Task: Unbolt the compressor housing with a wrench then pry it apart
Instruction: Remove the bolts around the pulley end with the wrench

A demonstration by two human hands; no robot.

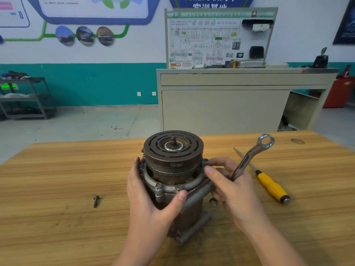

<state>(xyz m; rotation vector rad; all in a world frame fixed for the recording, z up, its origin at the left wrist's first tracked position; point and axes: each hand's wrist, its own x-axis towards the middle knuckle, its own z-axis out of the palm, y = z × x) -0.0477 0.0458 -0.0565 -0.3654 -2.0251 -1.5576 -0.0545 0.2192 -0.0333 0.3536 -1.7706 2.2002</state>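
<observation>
Compressor housing (pixel 189 200): dull grey cast metal, grimy. Pulley (pixel 172 148): brown, rusty, matt metal. Wrench (pixel 251 156): bright polished steel. Screwdriver (pixel 271 187): glossy yellow plastic handle, plain metal shaft. Loose bolt (pixel 96 201): dark metal. Tabletop (pixel 67 169): smooth, grain-patterned wood.

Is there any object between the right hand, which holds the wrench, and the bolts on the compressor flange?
Nothing visible blocks it. The right hand grips the silver combination wrench and already touches the grey metal compressor housing at its flange. The near hex bolt is uncovered, beside the left hand.
</observation>
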